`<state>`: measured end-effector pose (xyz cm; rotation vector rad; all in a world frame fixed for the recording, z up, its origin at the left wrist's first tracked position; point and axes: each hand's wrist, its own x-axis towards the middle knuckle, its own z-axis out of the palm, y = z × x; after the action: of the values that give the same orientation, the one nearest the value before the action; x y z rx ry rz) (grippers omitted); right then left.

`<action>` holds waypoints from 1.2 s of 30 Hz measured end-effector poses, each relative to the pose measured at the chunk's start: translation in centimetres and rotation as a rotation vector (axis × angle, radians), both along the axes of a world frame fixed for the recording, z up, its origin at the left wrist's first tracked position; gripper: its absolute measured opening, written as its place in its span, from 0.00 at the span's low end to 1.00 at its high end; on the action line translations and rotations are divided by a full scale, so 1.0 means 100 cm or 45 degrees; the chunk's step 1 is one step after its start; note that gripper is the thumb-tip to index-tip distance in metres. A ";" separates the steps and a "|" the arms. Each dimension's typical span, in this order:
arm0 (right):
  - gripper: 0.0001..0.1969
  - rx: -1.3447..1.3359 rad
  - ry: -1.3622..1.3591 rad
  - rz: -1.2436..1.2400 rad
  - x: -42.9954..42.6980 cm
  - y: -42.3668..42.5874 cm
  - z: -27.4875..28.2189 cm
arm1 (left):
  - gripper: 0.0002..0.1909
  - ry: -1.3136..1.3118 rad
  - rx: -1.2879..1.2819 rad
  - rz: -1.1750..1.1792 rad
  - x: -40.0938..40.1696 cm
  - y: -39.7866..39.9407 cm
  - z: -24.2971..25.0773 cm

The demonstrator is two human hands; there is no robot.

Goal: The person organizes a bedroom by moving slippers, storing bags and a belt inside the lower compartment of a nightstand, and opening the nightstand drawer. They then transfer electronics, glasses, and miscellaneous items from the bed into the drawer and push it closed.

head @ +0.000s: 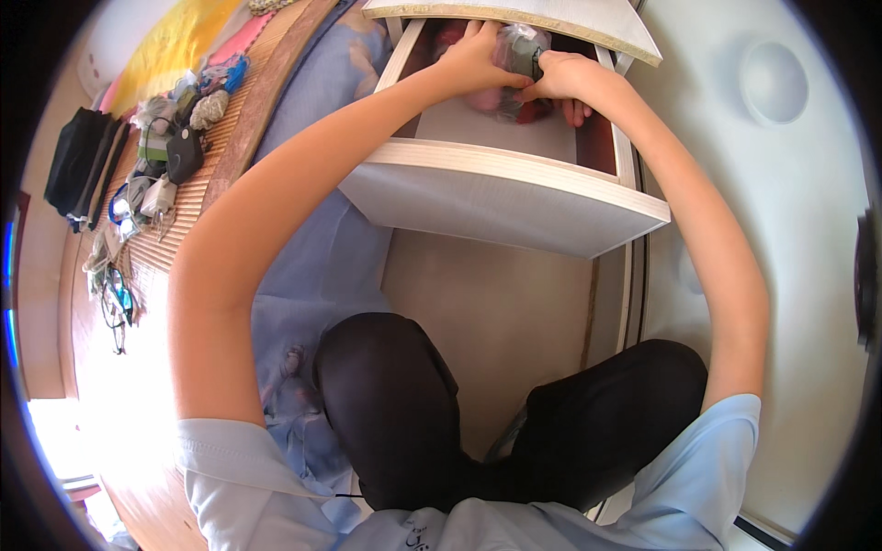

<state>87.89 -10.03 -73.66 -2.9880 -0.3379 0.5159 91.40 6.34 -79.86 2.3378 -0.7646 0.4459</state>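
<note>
Both hands reach into an open white drawer (510, 193) in front of me. A clear plastic bag (521, 52) with grey-green, pink and red contents lies towards the drawer's back. My left hand (480, 65) is on the bag's left side, its thumb pointing right across the bag. At the bag's right side, my right hand (568, 77) has its thumb and fingers on the plastic, with some fingers hanging lower. Both hands hold the bag between them. The drawer's inside shows a pale bottom and dark red sides. Part of the bag is hidden under the hands.
The cabinet top (530, 15) overhangs the drawer's back. Blue patterned fabric (324, 241) hangs at the left. Beyond it, a ribbed wooden surface (231, 127) bears cables, a black device (185, 155), a white adapter (158, 196) and folded dark clothes (79, 162). A pale wall (758, 206) stands close at right.
</note>
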 end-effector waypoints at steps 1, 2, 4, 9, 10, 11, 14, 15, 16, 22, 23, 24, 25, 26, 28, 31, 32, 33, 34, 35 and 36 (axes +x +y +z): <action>0.30 0.017 0.030 0.009 0.001 -0.001 -0.001 | 0.61 -0.069 0.013 0.079 0.000 -0.003 -0.002; 0.30 0.020 0.032 0.012 0.000 -0.002 -0.003 | 0.62 -0.066 0.037 0.141 0.000 -0.003 -0.004; 0.28 0.182 0.025 0.037 0.000 -0.009 -0.011 | 0.62 0.031 0.086 0.234 -0.007 -0.011 -0.004; 0.20 0.214 0.023 0.009 -0.008 -0.007 -0.015 | 0.59 0.062 0.097 0.359 -0.025 -0.016 0.008; 0.18 0.158 -0.146 0.080 -0.009 -0.012 -0.020 | 0.58 0.121 0.091 0.404 -0.028 -0.025 0.013; 0.17 0.098 -0.315 0.150 -0.009 -0.017 -0.023 | 0.56 0.286 0.041 0.444 -0.033 -0.037 0.017; 0.15 -0.050 -0.379 0.113 -0.018 -0.008 -0.009 | 0.53 0.225 -0.054 0.588 -0.037 -0.053 0.008; 0.16 -0.084 -0.408 0.105 -0.021 -0.004 -0.004 | 0.53 0.206 -0.061 0.617 -0.037 -0.051 0.006; 0.18 -0.033 -0.421 0.125 -0.019 -0.006 -0.008 | 0.53 0.209 -0.099 0.560 -0.036 -0.048 0.005; 0.20 0.115 -0.450 0.105 -0.019 -0.015 -0.019 | 0.60 0.303 -0.117 0.375 -0.042 -0.024 0.016; 0.20 0.147 -0.464 0.103 -0.017 -0.018 -0.021 | 0.60 0.380 -0.182 0.398 -0.045 -0.025 0.018; 0.20 0.156 -0.469 0.107 -0.018 -0.016 -0.018 | 0.59 0.461 -0.244 0.436 -0.046 -0.021 0.019; 0.22 0.161 -0.499 0.122 -0.019 -0.014 -0.015 | 0.59 0.456 -0.238 0.442 -0.042 -0.016 0.019; 0.24 0.166 -0.529 0.138 -0.020 -0.012 -0.013 | 0.59 0.535 -0.272 0.395 -0.036 -0.011 0.020; 0.27 0.151 -0.592 0.120 -0.017 -0.017 -0.020 | 0.58 0.688 -0.225 0.348 -0.037 -0.013 0.023; 0.38 0.206 -0.663 0.126 -0.015 -0.020 -0.021 | 0.47 1.273 -0.442 0.128 -0.037 -0.012 0.030; 0.39 0.204 -0.617 0.174 -0.012 -0.021 -0.018 | 0.41 1.261 -0.443 0.235 -0.029 -0.010 0.025; 0.40 0.194 -0.569 0.209 -0.011 -0.024 -0.018 | 0.41 1.268 -0.442 0.231 -0.031 -0.014 0.027; 0.44 0.112 -0.589 0.302 -0.012 -0.026 -0.021 | 0.40 1.250 -0.496 0.263 -0.033 -0.017 0.029; 0.44 0.109 -0.584 0.297 -0.013 -0.029 -0.022 | 0.39 1.231 -0.549 0.296 -0.035 -0.021 0.032; 0.48 0.068 -0.572 0.311 -0.019 -0.028 -0.019 | 0.39 1.234 -0.551 0.297 -0.036 -0.023 0.032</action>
<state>85.96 -12.84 -75.53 -2.9975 -0.7415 -0.1586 87.78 4.01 -76.70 1.8913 0.0716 -0.3985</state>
